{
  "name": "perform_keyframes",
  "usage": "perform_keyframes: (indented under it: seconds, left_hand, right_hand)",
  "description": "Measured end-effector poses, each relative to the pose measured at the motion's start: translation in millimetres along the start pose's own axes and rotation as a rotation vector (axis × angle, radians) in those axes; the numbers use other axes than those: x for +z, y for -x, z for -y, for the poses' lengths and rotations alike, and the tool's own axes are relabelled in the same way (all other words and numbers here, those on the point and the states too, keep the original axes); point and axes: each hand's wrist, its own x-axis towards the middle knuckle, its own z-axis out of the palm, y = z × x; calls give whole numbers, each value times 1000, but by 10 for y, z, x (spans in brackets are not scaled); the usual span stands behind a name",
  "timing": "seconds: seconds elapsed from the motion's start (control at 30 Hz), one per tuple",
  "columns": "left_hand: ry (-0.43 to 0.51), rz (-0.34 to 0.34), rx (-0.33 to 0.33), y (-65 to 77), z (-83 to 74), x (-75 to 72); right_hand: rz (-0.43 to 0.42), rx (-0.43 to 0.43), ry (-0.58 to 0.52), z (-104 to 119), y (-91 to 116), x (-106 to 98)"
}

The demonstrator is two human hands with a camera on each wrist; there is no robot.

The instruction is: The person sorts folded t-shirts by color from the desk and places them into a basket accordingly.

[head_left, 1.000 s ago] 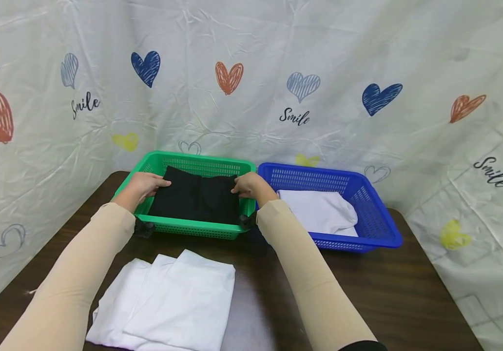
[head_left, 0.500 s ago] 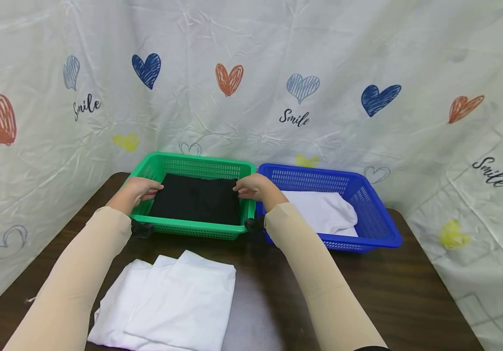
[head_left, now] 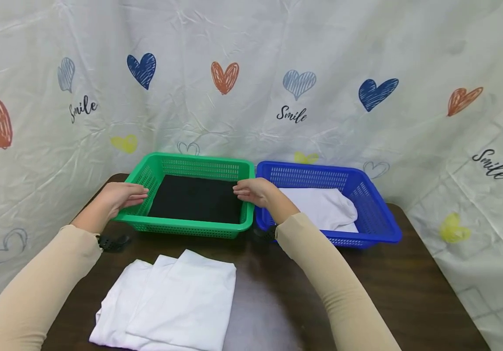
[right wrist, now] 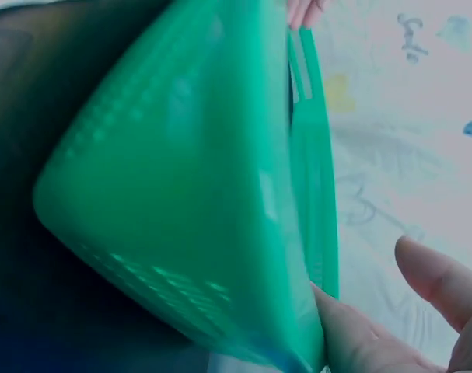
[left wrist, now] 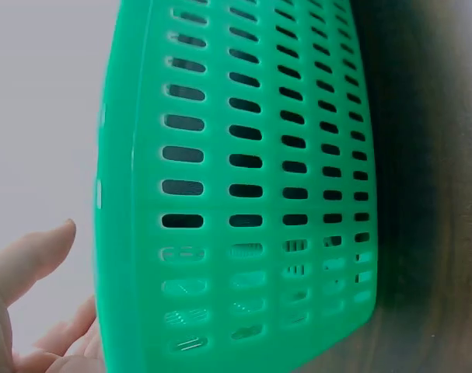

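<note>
A folded black cloth point(head_left: 196, 200) lies flat inside the green basket point(head_left: 190, 226). Over the basket's left rim is my left hand point(head_left: 122, 196), its fingers extended and holding nothing. My right hand point(head_left: 253, 190) hovers at the opposite rim with fingers straight, its fingertips beside the cloth's right edge. In the left wrist view, the left thumb point(left wrist: 33, 260) stands apart from the fingers, just outside the slotted wall. The right wrist view shows the right thumb point(right wrist: 438, 280) lifted away from the fingers near the green rim.
A blue basket point(head_left: 378, 214) holding a folded white cloth point(head_left: 317, 207) stands close to the green one's right side. Folded white cloths point(head_left: 181, 302) overlap on the dark wooden table point(head_left: 392, 287) in front. A printed white curtain point(head_left: 251, 39) hangs behind.
Both hands have let go of the black cloth, which has settled flat in the green basket. The left hand has drawn back to the left, the right hand slightly to the right.
</note>
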Motion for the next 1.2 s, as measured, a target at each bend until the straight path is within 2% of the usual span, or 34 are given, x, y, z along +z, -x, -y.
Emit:
perform_keyframes:
  seconds: [0.27,0.4,0.5,0.63,0.73,0.9,1.03,1.2]
  left_hand:
    - [91,55,94,132,85,-25]
    - [121,73,125,220,88,2]
    - [151,64,165,259,87,71]
    - [185,47,211,330,108,155]
    - [140,15,203,426,148,202]
    - [106,-18,195,575,200,298]
    - [147,-27,210,674,219,325]
    - [272,-26,256,808,233,321]
  right_hand:
    - [87,-63,-131,-179,219,-76]
    - [132,-82,-126,-275,385,-116]
    - [161,-106,-120,-326,505,-146]
    - [220,-113,-174,-373,629,-152]
    - [279,-96,-240,-397,697,-123]
    - [321,-99,-283,-420,822,-42]
    - [369,-122,-264,-427,955,39]
    - [401,-142,-242,-462,1105,85]
